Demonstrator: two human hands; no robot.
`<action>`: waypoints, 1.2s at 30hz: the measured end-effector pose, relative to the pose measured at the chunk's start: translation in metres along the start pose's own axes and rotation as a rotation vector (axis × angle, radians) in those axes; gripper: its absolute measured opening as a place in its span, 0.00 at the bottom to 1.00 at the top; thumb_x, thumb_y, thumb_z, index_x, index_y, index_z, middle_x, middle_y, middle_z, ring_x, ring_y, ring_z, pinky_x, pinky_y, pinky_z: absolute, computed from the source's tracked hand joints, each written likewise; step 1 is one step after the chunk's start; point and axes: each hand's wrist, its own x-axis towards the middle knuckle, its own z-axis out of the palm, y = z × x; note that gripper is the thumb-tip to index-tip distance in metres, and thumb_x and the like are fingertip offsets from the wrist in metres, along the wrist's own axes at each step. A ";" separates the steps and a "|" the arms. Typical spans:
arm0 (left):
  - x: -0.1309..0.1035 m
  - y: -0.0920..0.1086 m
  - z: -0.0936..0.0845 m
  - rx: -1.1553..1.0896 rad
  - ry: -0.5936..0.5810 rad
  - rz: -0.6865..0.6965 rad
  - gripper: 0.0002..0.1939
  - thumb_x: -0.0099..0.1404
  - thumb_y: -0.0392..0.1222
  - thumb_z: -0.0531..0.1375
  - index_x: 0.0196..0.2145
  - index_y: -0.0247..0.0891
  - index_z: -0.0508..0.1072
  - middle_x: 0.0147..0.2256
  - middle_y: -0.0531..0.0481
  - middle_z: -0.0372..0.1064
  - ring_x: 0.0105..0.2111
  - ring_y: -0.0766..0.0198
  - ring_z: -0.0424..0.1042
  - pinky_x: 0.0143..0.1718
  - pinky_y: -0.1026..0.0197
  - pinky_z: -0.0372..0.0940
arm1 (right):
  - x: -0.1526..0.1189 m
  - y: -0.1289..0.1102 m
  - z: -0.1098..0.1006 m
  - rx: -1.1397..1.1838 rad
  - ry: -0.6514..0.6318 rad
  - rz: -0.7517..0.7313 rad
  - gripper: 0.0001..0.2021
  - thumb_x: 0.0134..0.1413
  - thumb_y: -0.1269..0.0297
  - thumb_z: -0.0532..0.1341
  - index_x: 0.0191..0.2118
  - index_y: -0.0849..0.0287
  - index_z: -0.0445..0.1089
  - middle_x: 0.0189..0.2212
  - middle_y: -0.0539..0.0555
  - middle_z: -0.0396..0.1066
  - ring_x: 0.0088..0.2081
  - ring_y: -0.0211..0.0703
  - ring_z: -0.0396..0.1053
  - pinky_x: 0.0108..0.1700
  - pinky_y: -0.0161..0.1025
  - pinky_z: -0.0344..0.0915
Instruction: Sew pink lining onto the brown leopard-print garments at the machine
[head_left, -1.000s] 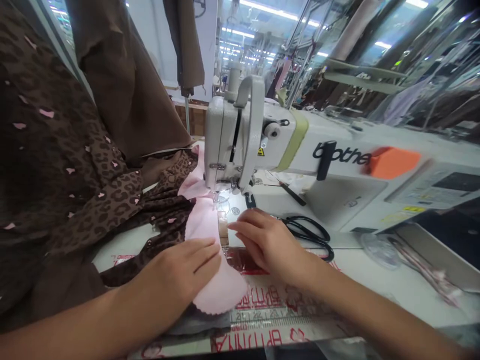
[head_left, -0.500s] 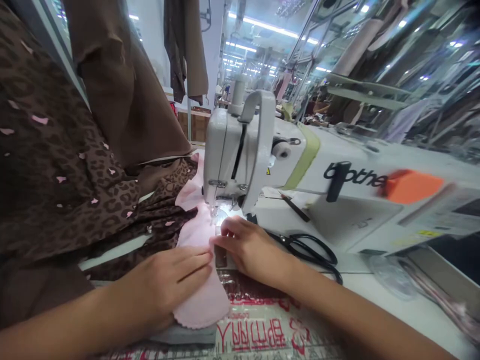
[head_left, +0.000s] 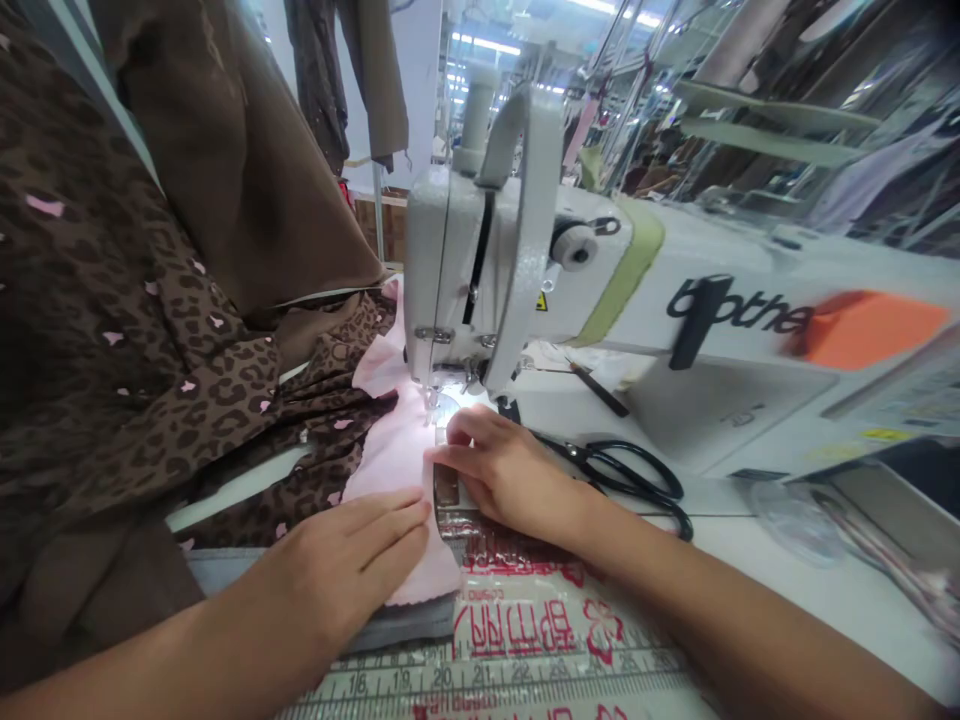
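Note:
A pale pink fabric piece [head_left: 394, 440] with a finely scalloped edge runs under the needle area of a white sewing machine [head_left: 442, 260]. My left hand [head_left: 352, 550] lies flat on its near part, fingers stretched out together. Close in front of the presser foot, my right hand [head_left: 499, 465] has its thumb and forefinger pinched at the fabric's right edge, the other fingers curled. Brown leopard-print fabric [head_left: 337, 350] with small pink patches lies gathered left of the pink piece. The machine's lamp lights the needle area brightly, so the stitch point is washed out.
Black-handled scissors [head_left: 634, 475] lie right of my right hand, and a thin dark-handled tool [head_left: 600, 390] rests under the machine arm. A printed ruler [head_left: 480, 680] crosses the table's near edge. Brown cloth [head_left: 247, 200] hangs at left. An orange piece [head_left: 874, 328] is on the machine.
The view has tilted down, showing more of the ruler. The pink fabric's near end has shifted a little toward the needle. Both hands keep nearly the same pose.

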 end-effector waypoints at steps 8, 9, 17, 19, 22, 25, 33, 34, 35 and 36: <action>-0.004 -0.013 0.014 0.025 0.037 0.123 0.18 0.69 0.27 0.43 0.46 0.25 0.70 0.46 0.39 0.72 0.50 0.57 0.68 0.53 0.57 0.66 | -0.003 -0.007 -0.002 -0.014 -0.011 -0.026 0.13 0.58 0.75 0.51 0.40 0.63 0.72 0.36 0.58 0.66 0.38 0.46 0.59 0.42 0.41 0.65; -0.002 -0.017 0.013 0.029 0.030 0.143 0.18 0.69 0.27 0.43 0.46 0.25 0.70 0.46 0.40 0.72 0.50 0.57 0.68 0.53 0.57 0.66 | -0.002 -0.007 -0.002 -0.028 -0.010 -0.012 0.13 0.58 0.75 0.51 0.40 0.63 0.72 0.36 0.58 0.66 0.38 0.46 0.59 0.41 0.41 0.65; 0.017 -0.009 0.011 0.142 0.019 0.082 0.21 0.69 0.27 0.40 0.37 0.24 0.72 0.33 0.39 0.74 0.36 0.56 0.74 0.35 0.55 0.74 | 0.003 -0.003 0.003 -0.044 0.013 0.037 0.14 0.57 0.76 0.51 0.41 0.61 0.72 0.36 0.57 0.66 0.36 0.45 0.61 0.40 0.41 0.63; 0.016 -0.007 0.009 0.119 0.049 0.075 0.21 0.70 0.28 0.40 0.38 0.25 0.72 0.34 0.40 0.74 0.36 0.57 0.74 0.37 0.56 0.73 | 0.003 -0.002 0.003 -0.033 0.014 0.034 0.14 0.56 0.77 0.51 0.41 0.61 0.72 0.35 0.57 0.66 0.36 0.45 0.61 0.40 0.41 0.63; 0.014 -0.009 0.006 0.127 0.063 0.078 0.20 0.71 0.28 0.40 0.39 0.26 0.72 0.35 0.42 0.75 0.38 0.59 0.74 0.39 0.59 0.73 | 0.002 -0.002 0.003 -0.023 0.014 0.027 0.14 0.56 0.77 0.51 0.40 0.62 0.72 0.34 0.57 0.65 0.36 0.46 0.60 0.39 0.42 0.63; 0.016 -0.011 0.004 0.100 0.060 0.046 0.21 0.71 0.29 0.40 0.37 0.27 0.73 0.34 0.43 0.75 0.36 0.61 0.75 0.39 0.60 0.73 | 0.003 -0.003 0.002 -0.024 0.020 0.025 0.14 0.56 0.77 0.51 0.40 0.62 0.72 0.34 0.58 0.65 0.35 0.46 0.60 0.39 0.43 0.63; 0.015 -0.006 0.014 0.083 0.109 0.039 0.18 0.70 0.28 0.43 0.39 0.26 0.72 0.35 0.41 0.75 0.38 0.60 0.74 0.42 0.59 0.72 | 0.002 -0.004 0.001 -0.020 0.007 0.039 0.13 0.57 0.77 0.51 0.40 0.61 0.72 0.35 0.57 0.66 0.36 0.45 0.60 0.39 0.41 0.63; 0.013 -0.006 0.014 0.087 0.109 0.052 0.18 0.70 0.28 0.43 0.40 0.26 0.72 0.35 0.41 0.75 0.39 0.59 0.73 0.42 0.58 0.72 | 0.001 -0.004 0.001 -0.016 0.002 0.038 0.13 0.57 0.76 0.51 0.40 0.61 0.72 0.35 0.57 0.66 0.35 0.45 0.60 0.39 0.41 0.63; 0.011 -0.008 0.015 0.084 0.112 0.063 0.17 0.70 0.28 0.43 0.41 0.26 0.72 0.36 0.41 0.75 0.40 0.59 0.73 0.43 0.58 0.72 | 0.000 -0.004 0.001 -0.008 -0.001 0.030 0.13 0.57 0.76 0.51 0.40 0.61 0.72 0.35 0.57 0.66 0.36 0.45 0.60 0.39 0.41 0.64; 0.010 -0.010 0.015 0.074 0.123 0.071 0.17 0.70 0.28 0.44 0.41 0.25 0.72 0.37 0.40 0.75 0.41 0.58 0.73 0.43 0.58 0.72 | 0.000 -0.004 0.001 0.004 -0.003 0.015 0.13 0.57 0.75 0.51 0.40 0.61 0.72 0.36 0.57 0.66 0.36 0.45 0.60 0.39 0.41 0.64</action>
